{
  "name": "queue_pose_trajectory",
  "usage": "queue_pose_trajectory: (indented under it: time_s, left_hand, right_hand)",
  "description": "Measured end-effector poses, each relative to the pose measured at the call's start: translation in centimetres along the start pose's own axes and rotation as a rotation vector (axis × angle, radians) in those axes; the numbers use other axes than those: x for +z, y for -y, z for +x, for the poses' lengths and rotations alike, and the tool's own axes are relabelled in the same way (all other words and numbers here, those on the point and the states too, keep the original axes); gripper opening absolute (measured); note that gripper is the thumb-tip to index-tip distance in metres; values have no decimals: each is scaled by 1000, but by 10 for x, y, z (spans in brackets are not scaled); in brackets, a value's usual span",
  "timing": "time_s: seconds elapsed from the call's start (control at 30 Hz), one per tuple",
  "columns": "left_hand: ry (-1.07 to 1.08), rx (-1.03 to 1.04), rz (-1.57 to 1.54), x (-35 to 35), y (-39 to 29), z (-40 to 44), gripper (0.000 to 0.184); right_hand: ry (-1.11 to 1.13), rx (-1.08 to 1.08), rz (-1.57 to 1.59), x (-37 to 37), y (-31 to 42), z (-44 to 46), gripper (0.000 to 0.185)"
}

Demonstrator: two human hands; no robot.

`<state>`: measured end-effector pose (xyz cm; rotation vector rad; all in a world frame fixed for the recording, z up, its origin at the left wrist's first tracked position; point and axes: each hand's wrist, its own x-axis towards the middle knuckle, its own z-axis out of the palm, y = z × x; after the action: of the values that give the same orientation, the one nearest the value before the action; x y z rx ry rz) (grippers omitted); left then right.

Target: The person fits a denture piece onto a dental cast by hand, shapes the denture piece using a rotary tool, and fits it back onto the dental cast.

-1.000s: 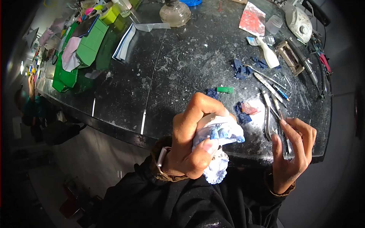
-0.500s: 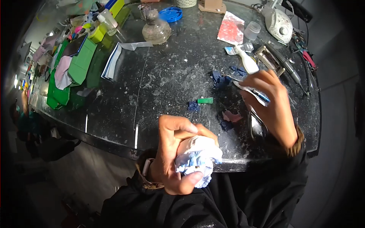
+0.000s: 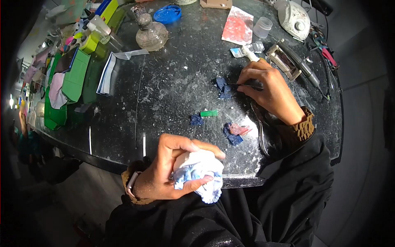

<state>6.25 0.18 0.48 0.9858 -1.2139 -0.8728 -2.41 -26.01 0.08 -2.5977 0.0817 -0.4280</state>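
Head view: a dark, dust-streaked tabletop [image 3: 173, 90] spreads across most of the scene, with a green container [image 3: 78, 82] toward its left end. A dusty white device [image 3: 294, 20] sits at the far right, and a round glass vessel [image 3: 151, 36] stands at the far side.

The left hand [image 3: 158, 175] is curled round a white-and-blue moulded piece [image 3: 197, 161] — thumb across its front, fingers over its top — and holds it above the near edge, before the black jacket (its lower rim is ruffled). The right hand [image 3: 269, 84] is raised over the tabletop, thumb and fingertips pinched together on a slim dark tool [image 3: 233, 84], which points left.

A white bottle [image 3: 250, 53] lies just beyond that hand, partly hidden by it. Near the sleeve is a pink piece [image 3: 239, 129], against a blue scrap [image 3: 233, 138]. Another scrap [image 3: 223, 88] lies at the slim tool's tip — whether they touch, I cannot tell. Smallest is a green stub [image 3: 209, 113].
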Motion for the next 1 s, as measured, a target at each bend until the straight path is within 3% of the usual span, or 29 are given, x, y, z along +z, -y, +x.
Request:
queue_pose_trajectory:
  time_s: [0.17, 0.23, 0.37, 0.47, 0.57, 0.6, 0.73, 0.87, 0.97, 1.0]
  left_hand:
    - [-76, -22, 106, -7, -5, 9, 52]
    - [-126, -58, 137, -6, -6, 9, 52]
    - [-181, -86, 155, -2, -7, 7, 58]
    - [-250, -134, 64, 3, -5, 6, 62]
    - [-271, -124, -69, 2, -2, 5, 68]
    - [-301, -162, -155, 3, -5, 5, 69]
    - [-371, -275, -395, 4, -11, 8, 76]
    - [-380, -303, -452, 2, -14, 10, 75]
    - [-366, -289, -493, 2, -12, 10, 68]
    - [-371, -288, -475, 2, -11, 10, 67]
  right_hand:
    - [38, 284, 185, -35, 27, -14, 16]
    - [-175, 215, -144, -30, 40, -29, 18]
    - [96, 87, 46, -15, 79, -71, 30]
    - [31, 154, -122, 13, 93, -81, 37]
    - [-26, 181, -117, 26, 84, -85, 36]
    - [-49, 146, -144, 27, 83, -85, 22]
    - [-73, 189, -218, 33, 87, -83, 16]
    - [-234, 313, 203, 16, 96, -79, 14]
    - [-575, 556, 589, 7, 135, -74, 4]
    - [-659, 400, 583, 13, 140, -70, 5]
